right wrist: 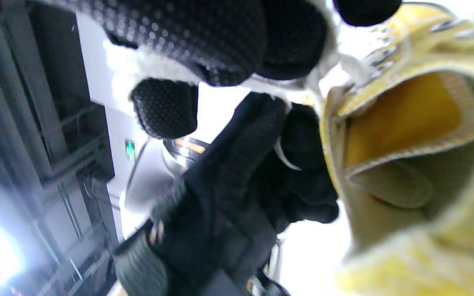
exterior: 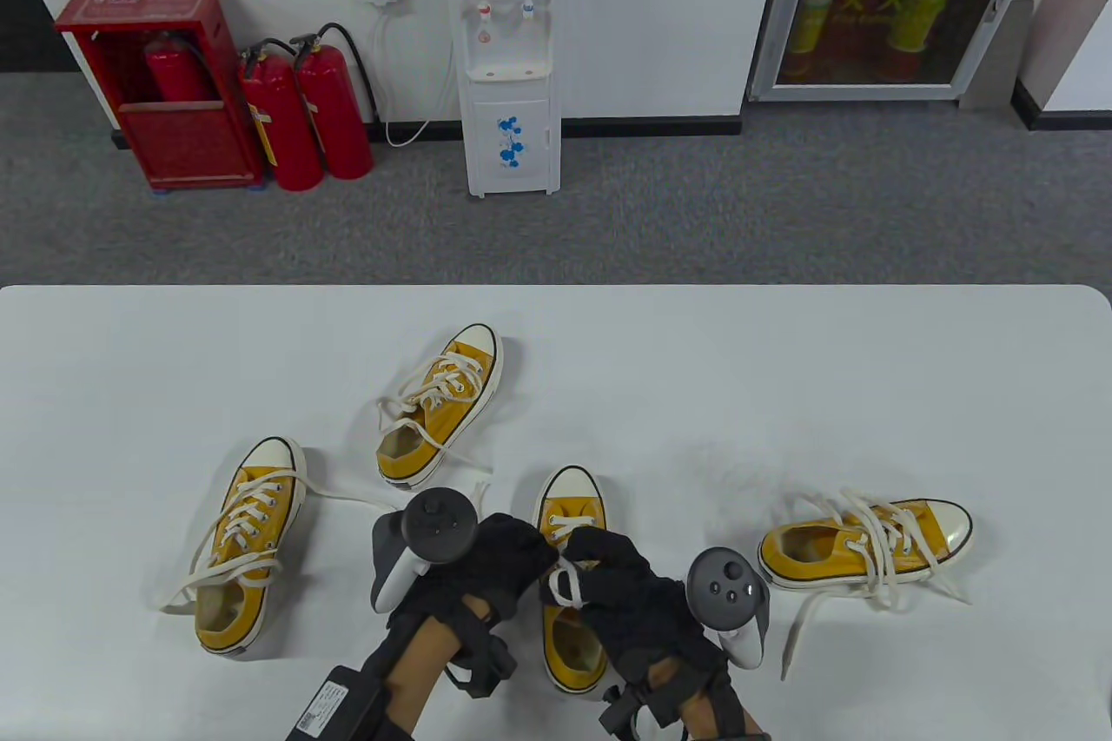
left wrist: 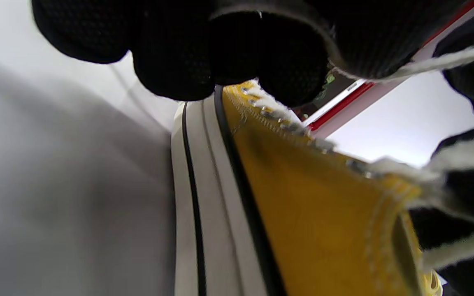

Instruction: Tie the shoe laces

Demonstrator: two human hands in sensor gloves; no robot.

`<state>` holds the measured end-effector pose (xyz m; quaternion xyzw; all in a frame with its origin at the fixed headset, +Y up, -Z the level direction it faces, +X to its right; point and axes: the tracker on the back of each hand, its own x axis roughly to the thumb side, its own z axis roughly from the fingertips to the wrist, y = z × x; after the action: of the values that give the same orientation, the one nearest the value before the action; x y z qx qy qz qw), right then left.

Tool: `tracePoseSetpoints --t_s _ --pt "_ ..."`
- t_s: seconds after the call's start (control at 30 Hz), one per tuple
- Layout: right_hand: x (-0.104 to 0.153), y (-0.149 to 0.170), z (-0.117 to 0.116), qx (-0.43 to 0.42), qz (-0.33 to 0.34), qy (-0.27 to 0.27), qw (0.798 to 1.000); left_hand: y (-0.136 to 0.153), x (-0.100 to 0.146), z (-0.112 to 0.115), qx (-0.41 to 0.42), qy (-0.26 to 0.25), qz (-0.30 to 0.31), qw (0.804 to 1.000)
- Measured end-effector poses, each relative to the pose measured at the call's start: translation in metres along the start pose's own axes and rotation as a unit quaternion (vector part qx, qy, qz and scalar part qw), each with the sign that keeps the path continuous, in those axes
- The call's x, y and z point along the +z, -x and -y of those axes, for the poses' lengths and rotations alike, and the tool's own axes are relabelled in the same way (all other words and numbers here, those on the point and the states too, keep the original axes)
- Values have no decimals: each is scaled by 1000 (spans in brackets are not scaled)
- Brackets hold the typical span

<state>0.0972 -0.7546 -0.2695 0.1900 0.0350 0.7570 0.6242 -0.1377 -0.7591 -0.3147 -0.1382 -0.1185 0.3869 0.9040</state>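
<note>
Several yellow canvas sneakers with white laces lie on the white table (exterior: 782,359). Both hands work over the near middle shoe (exterior: 569,506), toe pointing away. My left hand (exterior: 512,554) curls over the shoe's left side and holds a white lace (left wrist: 434,63) in its fingers. My right hand (exterior: 599,572) pinches a loop of white lace (exterior: 566,583) above the shoe's opening. The left wrist view shows the shoe's side and sole (left wrist: 303,205) close up. The right wrist view shows its open collar (right wrist: 405,135) and the left glove (right wrist: 237,181).
Other sneakers lie at the left (exterior: 248,545), the far middle (exterior: 443,406) and the right (exterior: 869,545), their untied laces spread on the table. Behind the table stand a water dispenser (exterior: 508,55) and red fire extinguishers (exterior: 304,115).
</note>
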Motion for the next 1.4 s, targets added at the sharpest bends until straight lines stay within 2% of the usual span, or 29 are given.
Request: tracePoseSetpoints --t_s 0.17,0.37,0.73,1.0,1.17,1.4 --pt "3 10 7 -41 -27 24 998 2 6 7 -37 -3 5 999" --pt "3 9 8 -17 -22 45 999 -1 12 6 -93 -10 16 995" --pt "10 6 19 22 -32 81 996 -6 14 6 -141 -21 29 989" --pt "14 8 29 5 -63 67 996 2 13 4 -150 -35 17 988" --pt "14 15 28 -36 -82 24 996 7 13 -2 -132 -53 10 990" --pt "13 16 22 -38 -90 14 995 12 18 -15 -83 -107 10 991"
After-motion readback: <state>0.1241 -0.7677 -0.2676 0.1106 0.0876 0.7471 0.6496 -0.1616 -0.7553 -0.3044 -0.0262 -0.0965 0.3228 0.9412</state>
